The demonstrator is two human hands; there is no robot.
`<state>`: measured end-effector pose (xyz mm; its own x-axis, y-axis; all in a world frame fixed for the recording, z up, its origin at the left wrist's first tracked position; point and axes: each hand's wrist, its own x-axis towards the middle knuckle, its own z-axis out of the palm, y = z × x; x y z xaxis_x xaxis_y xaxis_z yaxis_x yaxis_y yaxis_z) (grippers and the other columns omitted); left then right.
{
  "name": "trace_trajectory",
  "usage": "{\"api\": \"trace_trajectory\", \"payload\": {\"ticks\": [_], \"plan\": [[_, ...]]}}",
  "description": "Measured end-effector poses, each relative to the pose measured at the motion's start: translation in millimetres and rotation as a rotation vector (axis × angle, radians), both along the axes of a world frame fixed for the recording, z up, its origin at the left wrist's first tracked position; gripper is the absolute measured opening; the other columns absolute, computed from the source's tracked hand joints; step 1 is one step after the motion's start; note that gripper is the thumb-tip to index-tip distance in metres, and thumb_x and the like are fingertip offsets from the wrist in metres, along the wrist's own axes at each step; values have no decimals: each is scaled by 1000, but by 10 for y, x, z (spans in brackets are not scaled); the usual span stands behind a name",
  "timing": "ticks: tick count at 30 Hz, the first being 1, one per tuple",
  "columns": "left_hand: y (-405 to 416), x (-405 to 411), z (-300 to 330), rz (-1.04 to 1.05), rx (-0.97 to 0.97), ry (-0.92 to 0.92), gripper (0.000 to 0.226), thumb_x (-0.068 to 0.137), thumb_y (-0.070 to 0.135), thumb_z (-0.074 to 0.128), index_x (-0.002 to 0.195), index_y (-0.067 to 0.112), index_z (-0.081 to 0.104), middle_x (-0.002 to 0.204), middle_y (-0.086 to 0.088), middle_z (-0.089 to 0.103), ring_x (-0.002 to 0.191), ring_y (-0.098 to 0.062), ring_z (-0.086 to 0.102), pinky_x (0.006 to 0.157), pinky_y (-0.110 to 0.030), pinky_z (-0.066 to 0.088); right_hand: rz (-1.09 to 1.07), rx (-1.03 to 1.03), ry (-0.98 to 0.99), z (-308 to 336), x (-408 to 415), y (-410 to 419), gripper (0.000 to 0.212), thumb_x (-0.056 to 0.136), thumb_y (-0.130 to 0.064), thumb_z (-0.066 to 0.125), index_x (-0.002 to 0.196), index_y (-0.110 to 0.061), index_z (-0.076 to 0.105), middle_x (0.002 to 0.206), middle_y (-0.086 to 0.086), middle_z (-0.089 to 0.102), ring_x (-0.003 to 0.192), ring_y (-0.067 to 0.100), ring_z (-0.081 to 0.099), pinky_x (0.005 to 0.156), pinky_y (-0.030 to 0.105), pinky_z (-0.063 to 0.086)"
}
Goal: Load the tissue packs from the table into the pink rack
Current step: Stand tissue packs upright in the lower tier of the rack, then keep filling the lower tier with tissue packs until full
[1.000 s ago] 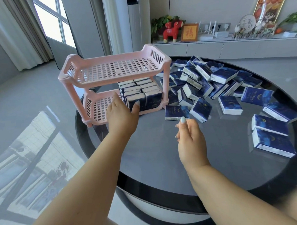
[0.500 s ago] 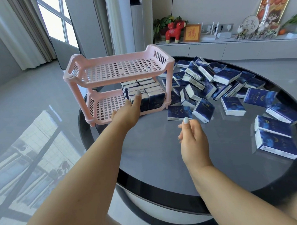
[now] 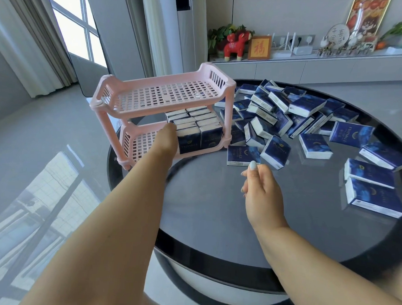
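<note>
A pink two-tier rack (image 3: 165,95) stands at the far left of the round table (image 3: 216,210). Its top tier holds nothing. Several blue tissue packs (image 3: 203,129) stand upright in rows on the right half of its lower tier. My left hand (image 3: 164,141) reaches into that lower tier, with its fingers straight against the left side of the front pack. My right hand (image 3: 260,185) hovers loosely curled and holds nothing. Its thumb is at the near edge of a flat pack (image 3: 242,154). A heap of packs (image 3: 278,109) lies right of the rack.
More loose packs (image 3: 373,196) lie scattered toward the table's right rim. The left half of the rack's lower tier is bare pink grid (image 3: 138,145). Behind the table runs a low cabinet (image 3: 314,67) with ornaments. To the left is glossy floor.
My left hand has moved forward from in front of the rack into its lower tier, against the packs. My right hand has stayed near the flat pack.
</note>
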<state>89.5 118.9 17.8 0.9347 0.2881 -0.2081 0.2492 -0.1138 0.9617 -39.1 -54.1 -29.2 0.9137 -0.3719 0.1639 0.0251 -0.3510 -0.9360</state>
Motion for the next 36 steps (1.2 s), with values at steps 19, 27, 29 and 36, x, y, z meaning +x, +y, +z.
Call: {"api": "trace_trajectory", "payload": {"ticks": [19, 27, 29, 36], "plan": [[43, 61, 12, -170, 157, 66, 78, 88, 67, 27, 145, 16, 39, 148, -8, 43, 135, -31, 41, 114, -47, 30, 20, -7, -9, -26, 18, -10, 38, 99, -48, 29, 87, -18, 50, 66, -2, 53, 71, 22, 55, 72, 44, 48], [-223, -646, -142, 112, 354, -287, 54, 102, 37, 36, 149, 12, 29, 154, -6, 34, 142, -22, 28, 113, -30, 21, 21, -15, -6, -21, 7, -5, 43, 98, -51, 29, 89, -14, 49, 69, 2, 55, 70, 24, 54, 69, 41, 46], [-366, -865, -194, 140, 411, -360, 49, 99, 31, 44, 143, 10, 39, 144, -7, 44, 133, -23, 39, 110, -33, 28, 17, -4, 3, -21, 6, -14, 42, 98, -50, 30, 89, -14, 50, 69, 0, 55, 70, 24, 54, 69, 41, 45], [-762, -985, -415, -382, 810, -420, 50, 93, 25, 52, 141, 13, 41, 147, -4, 40, 136, -24, 29, 110, -29, 22, -95, 145, 67, 132, 138, -193, 21, 92, -35, 53, 90, -15, 48, 80, -3, 56, 79, 21, 55, 62, 30, 36]]}}
